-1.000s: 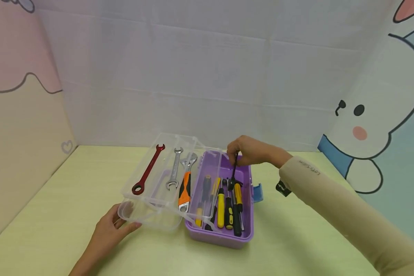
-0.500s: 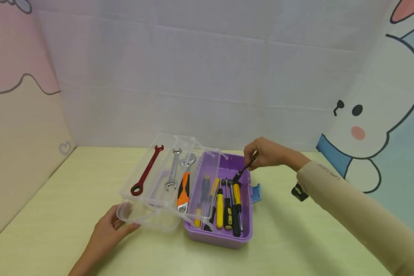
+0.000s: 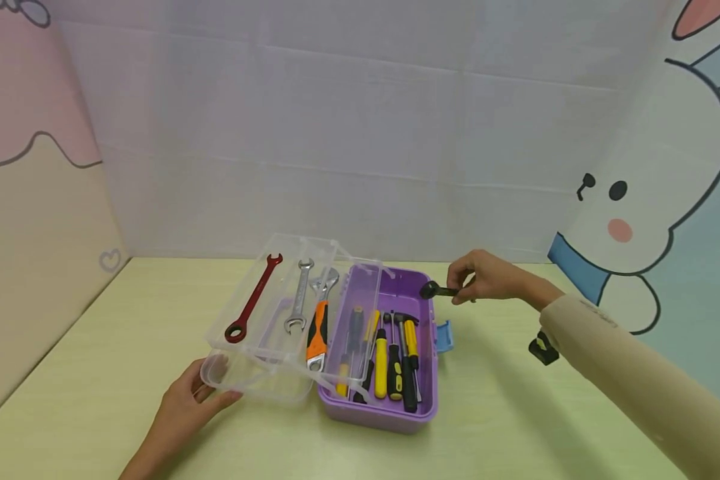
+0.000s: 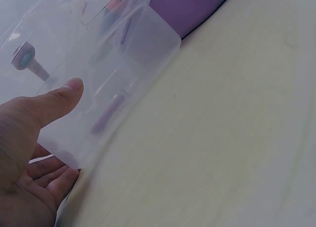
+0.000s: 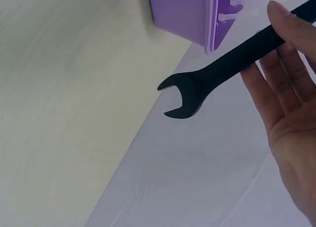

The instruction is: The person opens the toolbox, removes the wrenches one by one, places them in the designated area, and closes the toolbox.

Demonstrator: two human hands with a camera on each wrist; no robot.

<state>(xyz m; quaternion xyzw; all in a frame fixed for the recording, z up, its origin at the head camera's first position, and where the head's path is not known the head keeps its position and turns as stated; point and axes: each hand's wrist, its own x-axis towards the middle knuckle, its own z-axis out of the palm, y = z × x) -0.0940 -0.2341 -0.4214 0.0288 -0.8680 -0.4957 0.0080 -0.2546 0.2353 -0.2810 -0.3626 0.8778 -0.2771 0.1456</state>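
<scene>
My right hand [image 3: 486, 277] pinches a black wrench [image 5: 232, 64] between thumb and fingers, above the back right of a purple toolbox [image 3: 372, 419]. The right wrist view shows its open-ended jaw pointing away from the palm; in the head view a dark rounded end [image 3: 430, 290] points left over the box. At the front left, my left hand [image 3: 183, 407] holds the corner of the clear lid [image 4: 148, 64], thumb on the near side and fingers behind. On the lid's clear tray lie a red wrench [image 3: 254, 300], a silver wrench [image 3: 301, 293] and an orange-handled adjustable wrench [image 3: 318, 327].
Inside the box lie a claw hammer [image 3: 409, 387], a yellow-handled screwdriver [image 3: 381, 367], a black-and-yellow screwdriver [image 3: 395, 380] and several other tools, some seen through clear plastic. A blue latch [image 3: 445, 337] sticks out on the right. A white wall sheet [image 3: 360, 133] hangs behind the table.
My right hand has moved right, lifting the black wrench up out of the toolbox and tipping it from upright to nearly level. The left hand has stayed at the lid.
</scene>
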